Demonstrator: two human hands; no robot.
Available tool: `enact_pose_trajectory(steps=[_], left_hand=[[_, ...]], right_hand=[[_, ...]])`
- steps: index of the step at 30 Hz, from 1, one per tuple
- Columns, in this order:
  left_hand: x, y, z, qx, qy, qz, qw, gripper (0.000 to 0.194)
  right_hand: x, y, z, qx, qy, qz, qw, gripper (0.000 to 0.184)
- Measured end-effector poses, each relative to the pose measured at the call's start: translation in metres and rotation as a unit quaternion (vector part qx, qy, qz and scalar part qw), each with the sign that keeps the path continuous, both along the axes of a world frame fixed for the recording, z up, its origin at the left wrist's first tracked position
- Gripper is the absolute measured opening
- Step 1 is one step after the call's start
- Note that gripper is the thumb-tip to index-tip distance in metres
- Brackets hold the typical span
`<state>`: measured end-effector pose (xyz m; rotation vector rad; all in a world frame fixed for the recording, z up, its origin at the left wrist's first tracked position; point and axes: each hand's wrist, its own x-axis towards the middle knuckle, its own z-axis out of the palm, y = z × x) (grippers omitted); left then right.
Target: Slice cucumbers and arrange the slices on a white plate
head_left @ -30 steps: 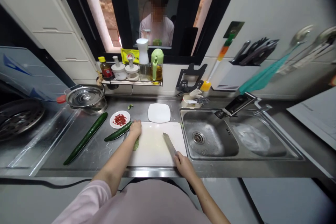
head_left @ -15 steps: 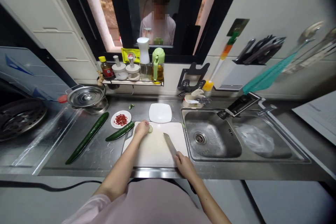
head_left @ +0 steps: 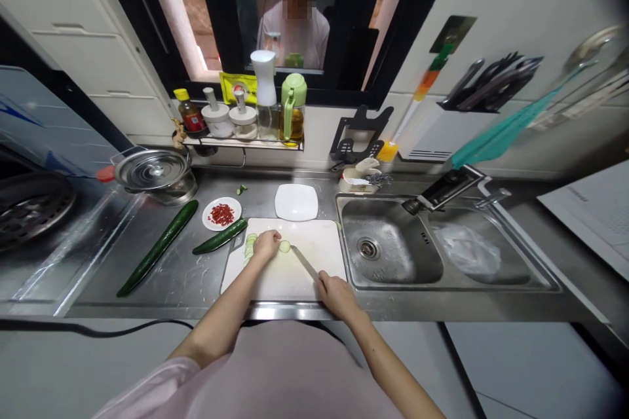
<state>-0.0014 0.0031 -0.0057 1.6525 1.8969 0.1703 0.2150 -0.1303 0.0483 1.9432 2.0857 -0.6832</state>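
My right hand (head_left: pixel 337 294) is wrapped round the handle of a kitchen knife (head_left: pixel 305 263), whose blade slants up and left over the white cutting board (head_left: pixel 295 288). The blade's tip is close to a pale round cucumber piece (head_left: pixel 284 246). My left hand (head_left: pixel 266 244) is closed at that piece's left edge, its fingers bent together and partly hiding what they hold. Several cucumber slices (head_left: pixel 249 245) lie on the board just left of this hand. A part-length cucumber (head_left: pixel 220 237) rests by the board's left edge, and a longer whole cucumber (head_left: pixel 158 249) lies farther left.
Behind the board is a white square plate (head_left: pixel 296 202). A small plate (head_left: pixel 207 215) carries chopped red pieces. A lidded steel pot (head_left: pixel 171 188) stands at the back left. To the right is a sink (head_left: pixel 393 265); seasoning containers line a shelf (head_left: pixel 250 143).
My left hand has shifted slightly on the board, so the slices on its left show now. The knife has swung flatter, its tip nearer the cucumber piece. The view has tilted a little.
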Motion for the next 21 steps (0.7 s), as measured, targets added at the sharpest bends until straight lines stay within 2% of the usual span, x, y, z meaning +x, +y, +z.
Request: enact_pose_trajectory(steps=[9, 21], left_hand=[[0.002, 0.006, -0.01, -0.01, 0.037, 0.022, 0.999, 0.013], [0.001, 0.011, -0.008, -0.029, 0.051, 0.017, 0.998, 0.013]], right_hand=[[-0.01, 0.008, 0.011, -0.019, -0.027, 0.046, 0.998, 0.029], [-0.012, 0.016, 0.009, -0.052, -0.033, 0.067, 0.996, 0.028]])
